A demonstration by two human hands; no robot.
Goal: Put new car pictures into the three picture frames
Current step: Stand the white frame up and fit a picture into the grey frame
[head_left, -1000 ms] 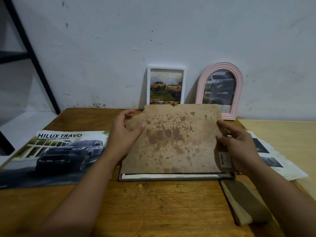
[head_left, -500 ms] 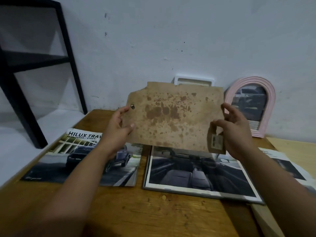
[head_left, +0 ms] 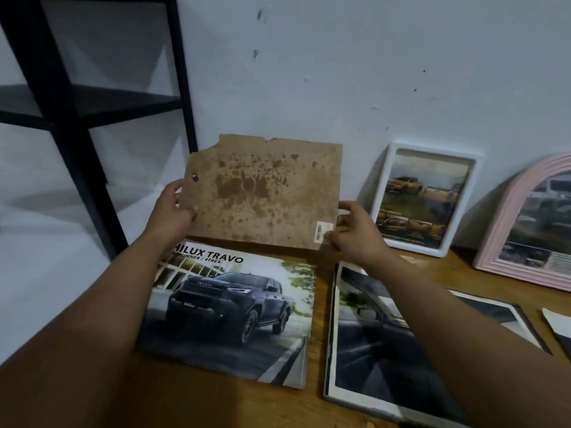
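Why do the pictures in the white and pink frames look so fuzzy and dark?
Head view: the room is dim, and the white frame and pink frame near the right edge look smeared, like motion blur. The wide lens bends the pink frame. The brochure reads sharper: its title is legible.

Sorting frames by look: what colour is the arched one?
Pale pink arched picture frame, ribbed moulding, seen in the head view.

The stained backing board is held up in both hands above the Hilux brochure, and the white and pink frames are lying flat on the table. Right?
Not quite. The head view shows the white frame and pink frame standing upright, leaning against the wall, not lying flat. The rest holds: the left hand and right hand grip the stained backing board above the Hilux brochure.
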